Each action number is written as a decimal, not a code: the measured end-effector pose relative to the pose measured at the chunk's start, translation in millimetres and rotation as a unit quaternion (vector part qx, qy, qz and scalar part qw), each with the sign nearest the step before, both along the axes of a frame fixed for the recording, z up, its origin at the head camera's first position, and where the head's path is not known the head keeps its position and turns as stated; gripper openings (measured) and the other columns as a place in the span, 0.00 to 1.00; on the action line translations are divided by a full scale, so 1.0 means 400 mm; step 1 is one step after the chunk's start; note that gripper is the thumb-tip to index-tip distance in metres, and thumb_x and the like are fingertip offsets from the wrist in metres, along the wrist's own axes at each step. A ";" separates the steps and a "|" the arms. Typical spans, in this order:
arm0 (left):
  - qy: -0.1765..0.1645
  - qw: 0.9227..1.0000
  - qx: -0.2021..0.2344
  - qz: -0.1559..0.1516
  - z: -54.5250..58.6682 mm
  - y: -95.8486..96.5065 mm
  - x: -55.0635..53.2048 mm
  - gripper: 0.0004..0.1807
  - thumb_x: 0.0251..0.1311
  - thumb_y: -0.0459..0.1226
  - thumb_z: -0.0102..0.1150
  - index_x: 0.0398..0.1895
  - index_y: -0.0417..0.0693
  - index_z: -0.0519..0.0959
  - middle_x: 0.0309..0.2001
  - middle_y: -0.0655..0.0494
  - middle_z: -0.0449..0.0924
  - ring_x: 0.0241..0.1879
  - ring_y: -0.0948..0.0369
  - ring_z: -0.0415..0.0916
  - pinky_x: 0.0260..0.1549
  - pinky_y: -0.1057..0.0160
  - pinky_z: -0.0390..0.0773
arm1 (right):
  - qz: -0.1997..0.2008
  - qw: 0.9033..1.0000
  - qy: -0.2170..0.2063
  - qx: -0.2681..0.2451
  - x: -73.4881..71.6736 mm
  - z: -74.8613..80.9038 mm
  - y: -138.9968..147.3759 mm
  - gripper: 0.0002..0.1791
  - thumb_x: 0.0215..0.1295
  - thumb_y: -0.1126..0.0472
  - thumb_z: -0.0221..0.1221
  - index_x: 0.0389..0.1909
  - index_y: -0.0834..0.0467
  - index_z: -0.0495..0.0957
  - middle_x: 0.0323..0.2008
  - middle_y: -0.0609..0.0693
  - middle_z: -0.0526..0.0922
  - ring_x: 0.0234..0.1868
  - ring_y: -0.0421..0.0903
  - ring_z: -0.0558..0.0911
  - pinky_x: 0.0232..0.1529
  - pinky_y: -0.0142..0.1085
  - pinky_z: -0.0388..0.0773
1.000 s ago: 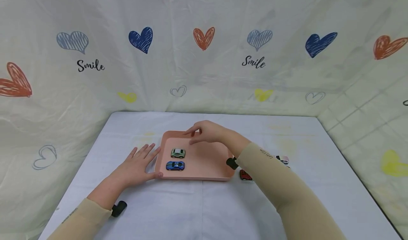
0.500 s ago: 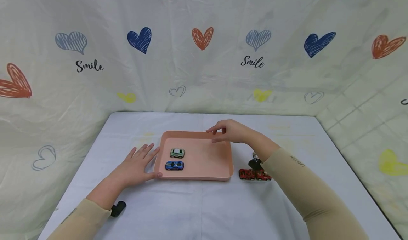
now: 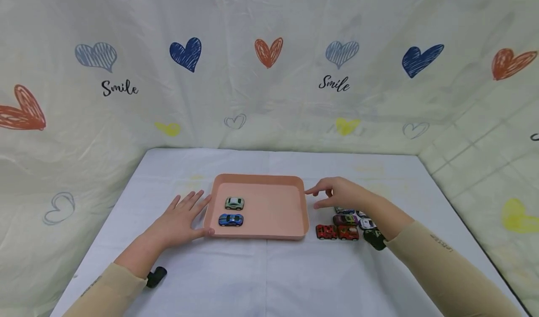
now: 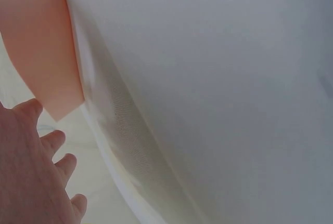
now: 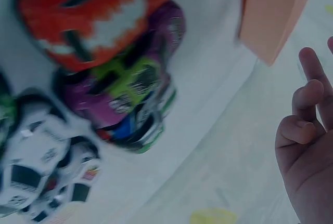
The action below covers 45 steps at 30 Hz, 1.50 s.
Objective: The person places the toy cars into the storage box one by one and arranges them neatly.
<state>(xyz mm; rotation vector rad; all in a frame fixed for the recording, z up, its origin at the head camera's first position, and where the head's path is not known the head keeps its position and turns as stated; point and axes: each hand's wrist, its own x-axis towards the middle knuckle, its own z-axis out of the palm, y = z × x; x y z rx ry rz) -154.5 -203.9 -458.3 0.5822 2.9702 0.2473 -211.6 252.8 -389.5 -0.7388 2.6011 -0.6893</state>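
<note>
A pink tray (image 3: pixel 278 209) lies on the white-covered table, and in its left half sit a pale green toy car (image 3: pixel 234 203) and a blue toy car (image 3: pixel 230 219). My left hand (image 3: pixel 181 219) rests with spread fingers against the tray's left rim; the left wrist view shows that hand (image 4: pixel 31 167) beside the tray wall (image 4: pixel 44 47). Just right of the tray hovers my right hand (image 3: pixel 345 194), index finger extended, thumb apart, nothing held. Beneath and beside it are a purple-green toy car (image 3: pixel 345 219), red toy cars (image 3: pixel 326 232) and a white toy car (image 3: pixel 367 223).
Close up in the right wrist view are an orange-red toy car (image 5: pixel 88 21), a purple-green one and white ones (image 5: pixel 36 151), bunched together. The right forearm covers part of this group. A heart-printed cloth (image 3: pixel 269 102) hangs behind the table.
My right hand has moved rightward from above the tray to beside its right rim, uncovering more toy cars. The left hand and the two cars in the tray stay put.
</note>
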 end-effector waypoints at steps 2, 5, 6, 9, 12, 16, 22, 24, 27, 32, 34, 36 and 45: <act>-0.002 1.000 -0.003 0.001 -0.004 -0.001 0.001 0.56 0.53 0.72 0.54 0.79 0.53 0.54 0.78 0.46 0.50 0.76 0.43 0.44 0.72 0.36 0.41 | -0.008 1.000 -0.015 0.001 0.018 -0.005 0.018 0.24 0.60 0.48 0.69 0.58 0.47 0.82 0.48 0.46 0.82 0.33 0.45 0.74 0.31 0.37 0.77; -0.001 1.000 -0.004 0.002 -0.009 -0.003 0.001 0.56 0.53 0.72 0.55 0.79 0.54 0.54 0.78 0.47 0.49 0.77 0.44 0.44 0.72 0.37 0.40 | -0.015 1.000 -0.025 0.003 0.036 -0.015 0.043 0.24 0.60 0.49 0.69 0.58 0.47 0.82 0.51 0.47 0.82 0.36 0.46 0.76 0.33 0.37 0.78; -0.001 1.000 -0.006 0.003 -0.010 -0.003 0.001 0.56 0.53 0.72 0.55 0.79 0.54 0.53 0.78 0.48 0.49 0.77 0.44 0.44 0.72 0.37 0.40 | -0.018 0.999 -0.028 0.003 0.041 -0.018 0.050 0.23 0.61 0.50 0.69 0.58 0.47 0.82 0.52 0.48 0.82 0.36 0.46 0.76 0.34 0.37 0.77; 0.000 1.000 -0.005 0.002 -0.011 -0.004 0.000 0.56 0.53 0.72 0.55 0.79 0.55 0.53 0.78 0.48 0.49 0.77 0.44 0.44 0.72 0.37 0.40 | -0.016 0.999 -0.027 0.007 0.052 -0.025 0.063 0.22 0.60 0.50 0.69 0.57 0.48 0.83 0.53 0.48 0.82 0.35 0.45 0.77 0.35 0.36 0.78; 0.001 1.000 -0.006 0.001 -0.010 -0.005 0.000 0.56 0.53 0.72 0.54 0.79 0.55 0.53 0.78 0.48 0.48 0.77 0.44 0.44 0.72 0.37 0.40 | -0.002 1.000 -0.020 0.012 0.064 -0.029 0.067 0.22 0.60 0.50 0.69 0.55 0.49 0.84 0.52 0.48 0.83 0.34 0.42 0.76 0.36 0.35 0.78; 0.003 1.000 -0.007 0.000 -0.011 -0.004 -0.001 0.56 0.53 0.73 0.54 0.80 0.55 0.52 0.79 0.48 0.48 0.77 0.44 0.43 0.72 0.37 0.39 | 0.006 0.999 -0.022 0.024 0.081 -0.041 0.068 0.21 0.60 0.50 0.70 0.55 0.48 0.84 0.51 0.45 0.83 0.42 0.41 0.80 0.42 0.35 0.80; 0.002 1.000 -0.008 -0.001 -0.006 0.000 0.000 0.56 0.53 0.73 0.54 0.80 0.55 0.52 0.78 0.48 0.48 0.77 0.44 0.43 0.72 0.37 0.40 | 0.018 0.997 -0.018 0.068 0.100 -0.067 0.065 0.22 0.58 0.49 0.71 0.54 0.45 0.85 0.46 0.40 0.83 0.43 0.42 0.79 0.44 0.36 0.79; 0.002 1.000 -0.009 0.000 -0.003 0.001 0.001 0.56 0.53 0.73 0.54 0.79 0.55 0.53 0.78 0.47 0.49 0.77 0.44 0.44 0.72 0.37 0.40 | 0.026 0.997 -0.008 0.076 0.102 -0.075 0.065 0.22 0.58 0.49 0.71 0.55 0.45 0.84 0.44 0.38 0.83 0.41 0.41 0.78 0.42 0.35 0.78; 0.004 1.000 -0.006 -0.001 0.002 0.002 0.002 0.55 0.53 0.72 0.55 0.79 0.54 0.54 0.78 0.47 0.50 0.76 0.44 0.45 0.72 0.37 0.41 | 0.026 0.996 0.002 0.089 0.106 -0.087 0.067 0.22 0.58 0.48 0.70 0.56 0.43 0.84 0.42 0.35 0.82 0.40 0.38 0.76 0.41 0.35 0.76; 0.002 1.000 -0.003 -0.001 0.003 0.002 0.004 0.55 0.54 0.71 0.55 0.79 0.53 0.55 0.78 0.47 0.50 0.76 0.44 0.45 0.72 0.37 0.41 | 0.039 0.993 0.023 0.106 0.111 -0.104 0.072 0.21 0.59 0.50 0.70 0.55 0.41 0.84 0.45 0.33 0.83 0.44 0.36 0.78 0.47 0.38 0.78; 0.002 1.000 -0.004 -0.002 0.002 0.003 0.005 0.55 0.54 0.71 0.55 0.79 0.53 0.54 0.78 0.47 0.50 0.76 0.44 0.45 0.72 0.37 0.41 | 0.044 0.992 0.030 0.112 0.112 -0.108 0.071 0.21 0.59 0.50 0.70 0.54 0.39 0.84 0.46 0.34 0.84 0.46 0.37 0.79 0.48 0.40 0.79; 0.003 1.000 -0.003 -0.003 0.001 0.003 0.005 0.55 0.54 0.71 0.55 0.79 0.53 0.54 0.78 0.47 0.50 0.76 0.44 0.45 0.72 0.37 0.41 | 0.044 0.991 0.036 0.121 0.114 -0.109 0.069 0.21 0.58 0.50 0.70 0.54 0.38 0.84 0.46 0.34 0.84 0.48 0.38 0.80 0.50 0.41 0.79; 0.004 1.000 -0.004 -0.006 0.001 0.001 0.003 0.55 0.54 0.71 0.55 0.79 0.53 0.54 0.78 0.47 0.50 0.76 0.44 0.45 0.72 0.37 0.41 | 0.045 0.990 0.054 0.122 0.121 -0.109 0.064 0.19 0.60 0.52 0.69 0.53 0.38 0.84 0.47 0.35 0.84 0.49 0.40 0.80 0.50 0.43 0.79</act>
